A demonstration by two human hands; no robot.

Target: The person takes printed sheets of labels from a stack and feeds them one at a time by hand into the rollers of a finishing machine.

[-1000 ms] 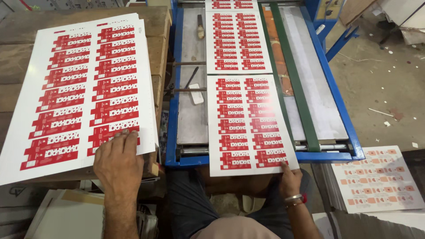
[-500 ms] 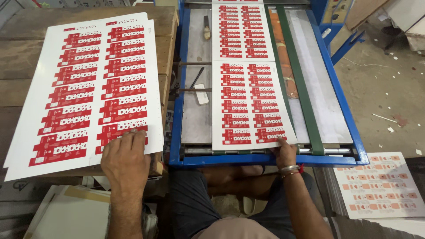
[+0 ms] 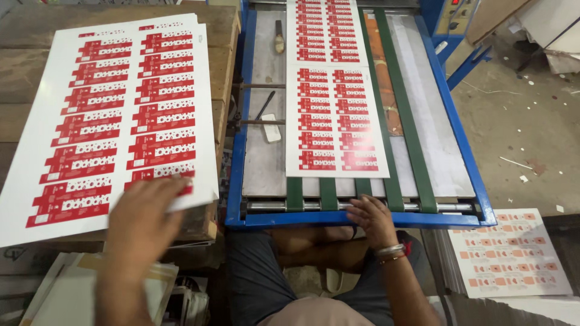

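Nearest, the left hand (image 3: 145, 220) is laid flat, fingers spread, on the near right corner of the top white card sheet printed with red carton blanks (image 3: 115, 115), nothing being gripped. That glossy sheet lies on a stack on a worn wooden table (image 3: 220, 36), its long axis running near to far, tilted slightly left. The right hand (image 3: 373, 218), loosely open, is rested at the near edge of the blue steel feeder frame (image 3: 356, 218), just short of a second printed sheet (image 3: 335, 121) lying lengthwise on green conveyor belts (image 3: 408, 121). A pale orange-printed sheet stack (image 3: 510, 253) sits near right.
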